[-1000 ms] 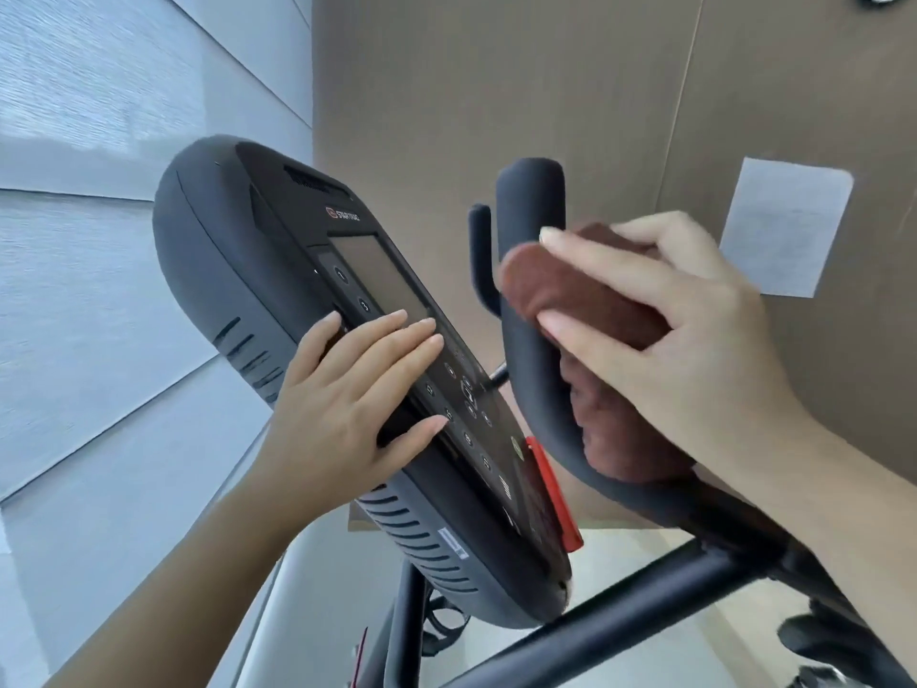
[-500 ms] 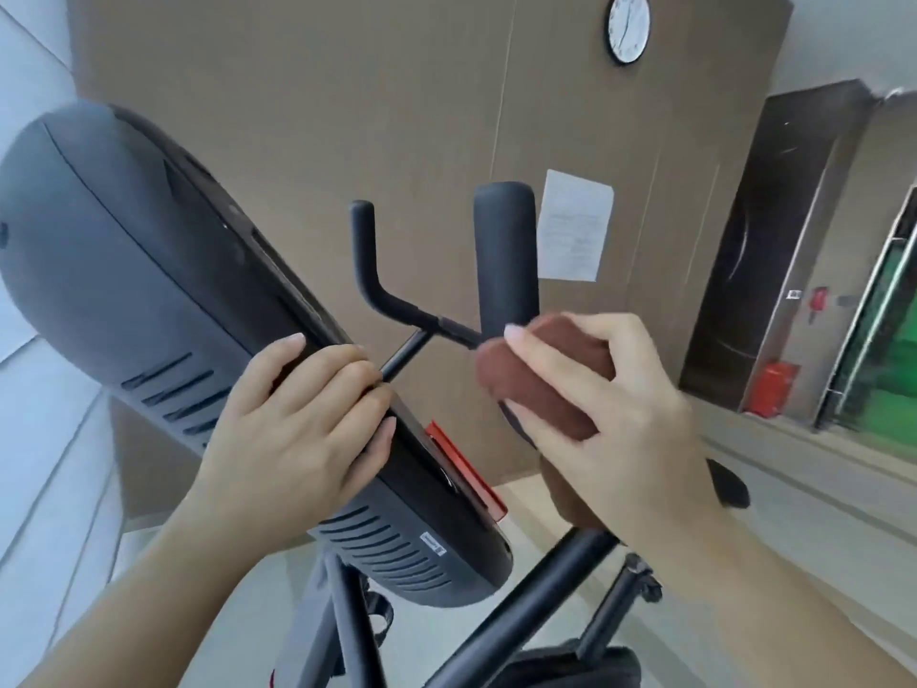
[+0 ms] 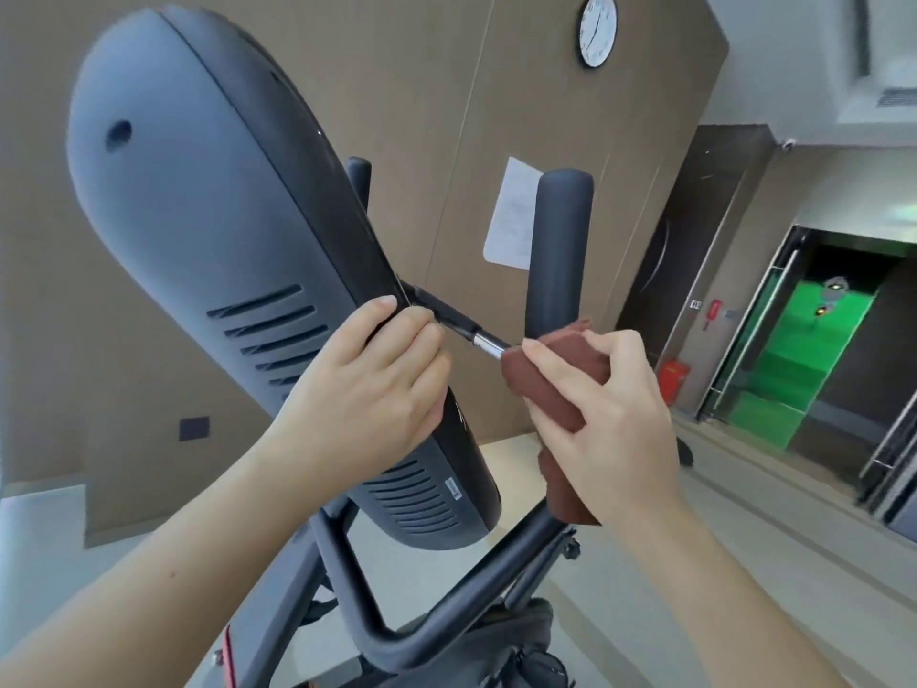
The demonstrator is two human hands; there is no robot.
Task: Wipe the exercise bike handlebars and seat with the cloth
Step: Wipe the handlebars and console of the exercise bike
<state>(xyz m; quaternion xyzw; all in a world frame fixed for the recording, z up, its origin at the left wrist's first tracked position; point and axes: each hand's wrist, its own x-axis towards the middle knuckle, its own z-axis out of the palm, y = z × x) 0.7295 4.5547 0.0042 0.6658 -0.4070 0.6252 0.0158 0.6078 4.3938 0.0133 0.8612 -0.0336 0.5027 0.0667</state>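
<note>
Cloth (image 3: pixel 548 387) bunched in curled right hand (image 3: pixel 620 424), pressed round lower handlebar (image 3: pixel 558 250) just beyond the knuckles, likely to cover the whole grip in one stroke. Left hand (image 3: pixel 367 389) alongside, hooked over console (image 3: pixel 223 230) edge, probably steadying the bike (image 3: pixel 449 585). Handlebar bend hidden behind right hand; dark shape (image 3: pixel 516 633) below the wrists too unclear to call seat.

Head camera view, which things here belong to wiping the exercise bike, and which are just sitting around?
Job: brown cloth, held by the right hand against the upright handlebar grip; console, gripped by the left hand.
Just around: wall clock, paper sheet on the wall, red container by the doorway.
</note>
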